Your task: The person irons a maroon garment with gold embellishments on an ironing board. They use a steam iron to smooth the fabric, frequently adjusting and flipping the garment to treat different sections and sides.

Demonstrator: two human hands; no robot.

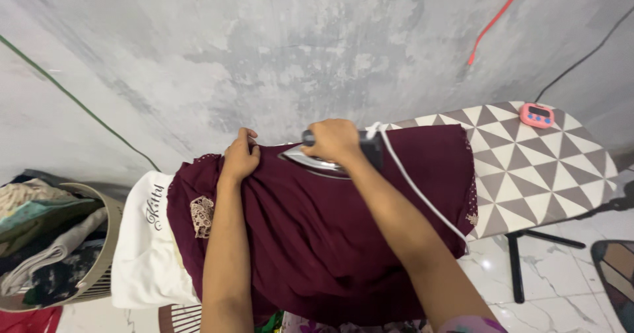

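A dark maroon garment [317, 240] lies spread over an ironing board [535, 174] with a brown and white triangle cover. My right hand [333, 141] grips the black handle of a clothes iron [317, 160], whose soleplate rests on the garment near its far edge. A white cord [416, 191] runs from the iron across the cloth to the right. My left hand [239, 156] pinches a fold of the maroon fabric just left of the iron. A lace patch [201, 215] shows on the garment's left part.
A white cloth [142, 254] hangs off the board's left end. A basket [109, 267] full of clothes stands at the far left. A small pink timer [537, 115] sits on the board's right end. Grey wall behind, marble floor and board legs [515, 267] at right.
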